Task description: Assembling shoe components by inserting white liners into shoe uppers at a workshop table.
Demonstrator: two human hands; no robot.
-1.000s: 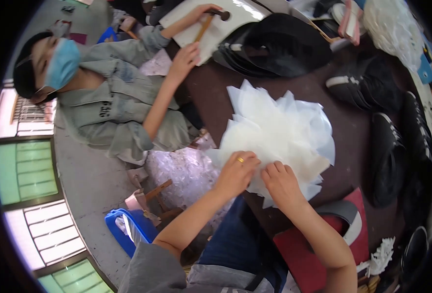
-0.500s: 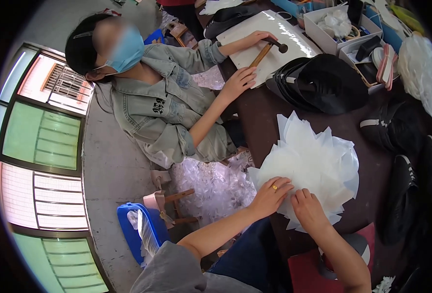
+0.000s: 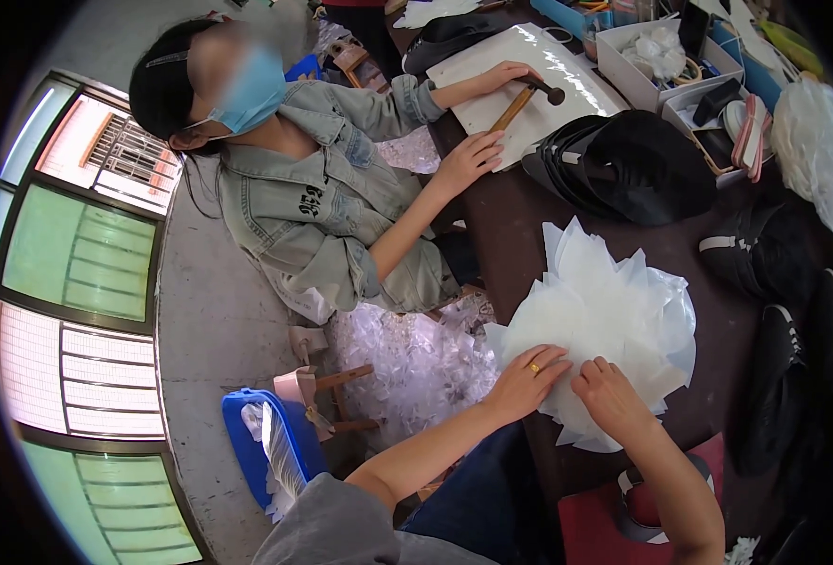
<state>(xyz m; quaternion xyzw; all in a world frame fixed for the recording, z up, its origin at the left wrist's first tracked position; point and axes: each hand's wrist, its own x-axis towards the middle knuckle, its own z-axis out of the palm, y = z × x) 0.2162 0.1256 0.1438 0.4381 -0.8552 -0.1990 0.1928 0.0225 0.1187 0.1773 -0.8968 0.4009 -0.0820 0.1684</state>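
Observation:
A loose pile of thin, whitish translucent sheets with jagged, fanned-out edges lies on the dark brown table in front of me. My left hand, with a gold-coloured ring, rests on the near left part of the pile, its fingers stretched toward the right. Beside it, my right hand touches the sheets with its fingertips drawn together; whatever they pinch is hidden beneath them. A small gap separates the two hands. Under my right forearm, a dark piece with a white band lies on a red mat.
Across the table corner, a masked person holds a hammer over a white board. Stacked black shoe uppers lie beyond the pile, more black shoe pieces at right. White boxes stand behind; a blue bin is left.
My right hand has shifted slightly rightward, widening the gap from my left hand. The whole view has moved a little. The other person's hands stay on the hammer.

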